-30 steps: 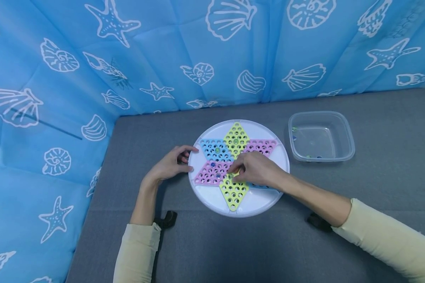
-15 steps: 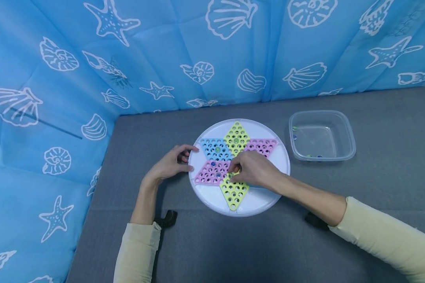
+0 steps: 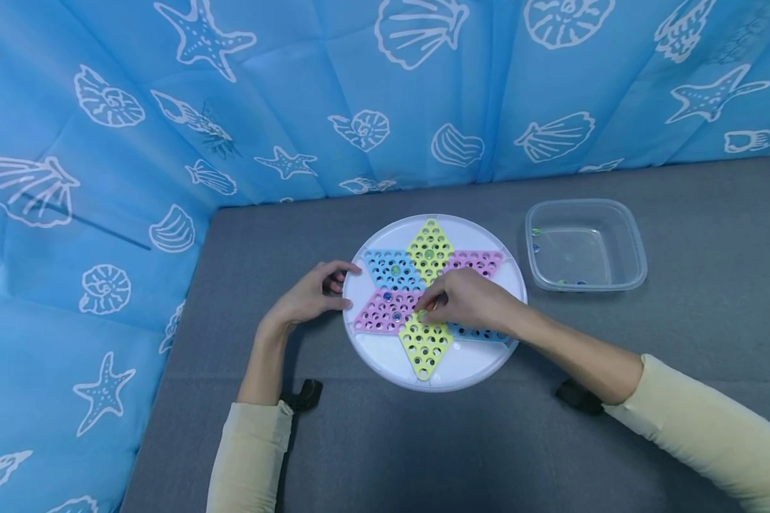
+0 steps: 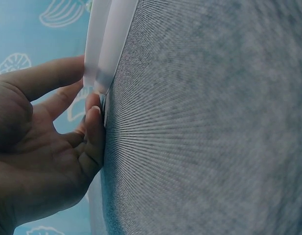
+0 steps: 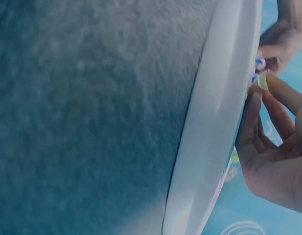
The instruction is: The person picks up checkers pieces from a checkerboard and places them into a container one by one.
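Observation:
A round white Chinese checkers board point(image 3: 366, 356) with a pink, yellow and blue star of holes lies on the table. My right hand point(image 3: 468, 303) is over its middle, pinching a yellow-green glass marble point(image 5: 263, 81) between thumb and forefinger, low at the holes. Two blue marbles point(image 3: 388, 296) sit in the near-left pink section. One green marble point(image 3: 395, 270) sits in the left blue section, another green marble point(image 3: 429, 254) in the far yellow one. My left hand point(image 3: 308, 293) touches the board's left rim with thumb and forefinger spread apart; its other fingers are loosely bent.
A clear plastic container point(image 3: 635, 274) stands right of the board, with several marbles along its left and near sides. Grey cloth point(image 3: 385, 449) covers the table. A blue curtain point(image 3: 321, 78) with shell prints hangs behind and at left. Dark straps show at both wrists.
My right hand has shifted very slightly over the same spot, its fingers staying at the yellow-green marble. My left hand stays at the rim. The other marbles keep their holes.

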A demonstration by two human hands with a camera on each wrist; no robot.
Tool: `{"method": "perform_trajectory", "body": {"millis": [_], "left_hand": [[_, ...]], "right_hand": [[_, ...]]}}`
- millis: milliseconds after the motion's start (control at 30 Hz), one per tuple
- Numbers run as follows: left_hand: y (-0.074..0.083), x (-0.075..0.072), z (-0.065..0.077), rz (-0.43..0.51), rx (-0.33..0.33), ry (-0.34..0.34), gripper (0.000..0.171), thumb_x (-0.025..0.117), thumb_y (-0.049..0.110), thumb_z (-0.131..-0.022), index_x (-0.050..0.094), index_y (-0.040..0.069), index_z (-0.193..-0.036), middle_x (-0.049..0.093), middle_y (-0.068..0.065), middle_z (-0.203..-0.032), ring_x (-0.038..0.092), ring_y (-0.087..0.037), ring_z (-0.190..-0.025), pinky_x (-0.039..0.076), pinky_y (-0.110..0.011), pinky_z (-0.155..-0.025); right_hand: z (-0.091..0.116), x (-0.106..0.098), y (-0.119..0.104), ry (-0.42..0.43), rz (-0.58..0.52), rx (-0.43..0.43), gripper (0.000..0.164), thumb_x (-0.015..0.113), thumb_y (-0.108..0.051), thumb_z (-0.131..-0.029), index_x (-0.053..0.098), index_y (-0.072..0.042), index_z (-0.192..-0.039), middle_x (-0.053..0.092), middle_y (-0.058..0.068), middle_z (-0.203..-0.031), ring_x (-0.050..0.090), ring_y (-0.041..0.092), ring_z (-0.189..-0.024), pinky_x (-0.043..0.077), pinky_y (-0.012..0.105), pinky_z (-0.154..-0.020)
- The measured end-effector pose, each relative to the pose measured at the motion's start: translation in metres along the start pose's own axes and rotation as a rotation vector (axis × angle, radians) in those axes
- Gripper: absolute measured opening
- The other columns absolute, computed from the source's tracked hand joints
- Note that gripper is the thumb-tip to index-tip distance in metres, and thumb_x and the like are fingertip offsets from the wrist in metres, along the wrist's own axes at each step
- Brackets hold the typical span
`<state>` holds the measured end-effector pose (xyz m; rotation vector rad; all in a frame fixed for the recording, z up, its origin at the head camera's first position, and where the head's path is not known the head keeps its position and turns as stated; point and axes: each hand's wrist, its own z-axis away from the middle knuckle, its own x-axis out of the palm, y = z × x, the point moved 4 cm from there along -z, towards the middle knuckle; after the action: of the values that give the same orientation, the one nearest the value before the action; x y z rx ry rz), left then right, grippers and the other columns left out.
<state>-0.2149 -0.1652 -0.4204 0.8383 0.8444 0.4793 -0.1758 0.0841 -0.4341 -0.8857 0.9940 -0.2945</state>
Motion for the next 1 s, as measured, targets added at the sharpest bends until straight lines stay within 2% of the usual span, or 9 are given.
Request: {"method": "perform_trajectory", "body": {"millis": [167, 433, 567, 733, 1000], "left_hand": [[-0.002, 0.000, -0.001, -0.002, -0.003, -0.001, 0.054, 0.069, -0.005, -0.086, 0.052, -0.003, -0.137, 0.040, -0.023, -0.115, 0.043, -0.036, -0.101, 0.035, -0.037, -0.085], [-0.038, 0.000, -0.019, -0.010, 0.008, 0.015, 0.057, 0.071, -0.003, -0.086, 0.052, 0.001, -0.139, 0.040, -0.020, -0.116, 0.042, -0.036, -0.101, 0.034, -0.038, -0.084], [-0.041, 0.000, -0.020, -0.017, 0.044, 0.021, 0.056, 0.074, 0.001, -0.085, 0.055, 0.005, -0.137, 0.040, -0.017, -0.114, 0.042, -0.032, -0.099, 0.034, -0.038, -0.084], [-0.040, 0.001, -0.018, -0.015, 0.045, 0.021, 0.052, 0.075, 0.005, -0.085, 0.058, 0.010, -0.134, 0.040, -0.014, -0.111, 0.042, -0.030, -0.098, 0.034, -0.039, -0.084], [-0.039, 0.000, -0.018, -0.005, 0.054, 0.021, 0.055, 0.075, 0.004, -0.084, 0.056, 0.006, -0.136, 0.039, -0.016, -0.113, 0.042, -0.032, -0.100, 0.034, -0.039, -0.084]], "right_hand": [[0.002, -0.004, 0.002, -0.018, -0.061, -0.036, 0.015, 0.078, -0.018, -0.086, 0.079, -0.018, -0.102, 0.070, -0.007, -0.085, 0.061, 0.011, -0.076, 0.048, 0.031, -0.071], [0.006, -0.005, 0.003, -0.032, -0.171, -0.121, 0.014, 0.075, -0.011, -0.088, 0.075, -0.010, -0.102, 0.071, -0.005, -0.088, 0.066, 0.010, -0.083, 0.053, 0.028, -0.077], [0.007, -0.006, 0.005, -0.014, -0.197, -0.124, 0.013, 0.076, -0.009, -0.086, 0.074, -0.008, -0.100, 0.069, -0.003, -0.086, 0.066, 0.012, -0.081, 0.053, 0.027, -0.075], [0.009, -0.007, 0.007, 0.005, -0.208, -0.109, 0.014, 0.078, -0.009, -0.084, 0.073, -0.009, -0.098, 0.069, -0.003, -0.085, 0.065, 0.013, -0.080, 0.053, 0.028, -0.074], [0.015, -0.010, 0.006, 0.021, -0.234, -0.111, 0.017, 0.077, -0.011, -0.086, 0.073, -0.009, -0.103, 0.072, -0.003, -0.091, 0.067, 0.011, -0.086, 0.053, 0.026, -0.079]]}}
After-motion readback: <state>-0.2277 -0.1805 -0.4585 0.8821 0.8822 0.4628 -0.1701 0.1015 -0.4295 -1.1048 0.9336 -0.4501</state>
